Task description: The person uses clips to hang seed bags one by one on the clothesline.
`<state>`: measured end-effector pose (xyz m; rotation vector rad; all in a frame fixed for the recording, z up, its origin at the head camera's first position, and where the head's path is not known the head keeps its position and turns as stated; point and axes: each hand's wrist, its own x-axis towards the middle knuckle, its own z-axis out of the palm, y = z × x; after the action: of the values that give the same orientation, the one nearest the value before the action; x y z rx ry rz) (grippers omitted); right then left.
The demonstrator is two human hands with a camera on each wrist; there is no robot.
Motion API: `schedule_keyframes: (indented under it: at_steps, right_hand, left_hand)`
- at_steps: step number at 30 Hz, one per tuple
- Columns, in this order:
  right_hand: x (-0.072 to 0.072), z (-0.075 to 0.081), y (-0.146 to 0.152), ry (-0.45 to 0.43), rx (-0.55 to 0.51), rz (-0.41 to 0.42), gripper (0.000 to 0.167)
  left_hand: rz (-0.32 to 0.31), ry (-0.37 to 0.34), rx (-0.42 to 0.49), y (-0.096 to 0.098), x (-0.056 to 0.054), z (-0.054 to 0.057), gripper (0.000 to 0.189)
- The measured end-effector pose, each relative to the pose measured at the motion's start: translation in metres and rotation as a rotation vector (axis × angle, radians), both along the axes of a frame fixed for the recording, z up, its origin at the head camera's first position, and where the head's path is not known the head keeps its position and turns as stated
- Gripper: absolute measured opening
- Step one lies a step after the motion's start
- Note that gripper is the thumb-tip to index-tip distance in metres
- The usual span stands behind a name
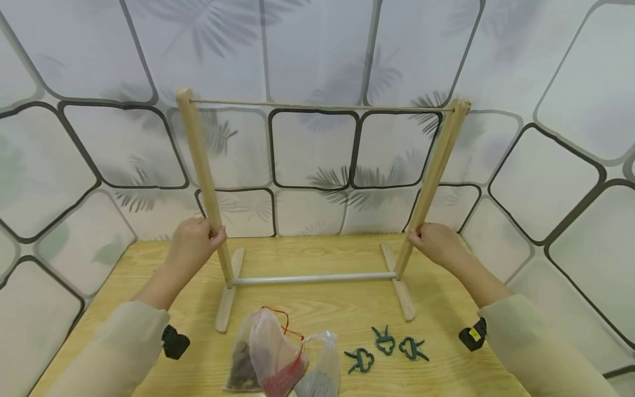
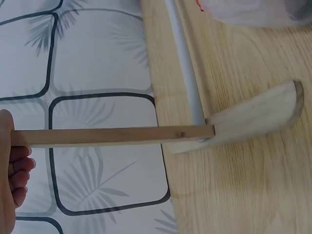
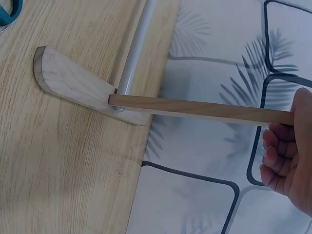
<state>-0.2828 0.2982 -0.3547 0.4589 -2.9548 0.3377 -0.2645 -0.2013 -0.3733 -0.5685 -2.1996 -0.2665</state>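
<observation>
A wooden rack stands upright on the table, with a string [image 1: 317, 105] tied between the tops of its two posts and a white rod [image 1: 317, 279] joining them low down. My left hand [image 1: 192, 242] grips the left post [image 1: 200, 160] below its middle. On the other side, my right hand [image 1: 436, 242] holds the right post [image 1: 439, 160] at about the same height. Each post rises from a flat wooden foot, the left foot [image 2: 258, 113] and the right foot [image 3: 73, 80], both resting on the tabletop. Curled fingers show round the post in each wrist view.
In front of the rack lie several drawstring mesh bags, among them one with pink contents [image 1: 283, 380] and one with dark contents [image 1: 243, 369]. Three dark green clips [image 1: 385, 341] lie to their right. Patterned fabric [image 1: 317, 55] surrounds the wooden table [image 1: 317, 309] at back and sides.
</observation>
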Motion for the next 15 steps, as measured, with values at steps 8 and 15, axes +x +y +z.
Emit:
schedule_keyframes:
  at_steps: [8,15]
  right_hand:
    - [0.003,-0.003,0.0,-0.008,0.01,0.012,0.044]
    - [0.013,0.002,0.007,-0.002,-0.017,0.063,0.038]
  left_hand:
    - [0.059,-0.147,-0.081,-0.005,0.011,0.005,0.032]
    - [0.074,-0.294,-0.182,-0.009,0.018,0.003,0.028]
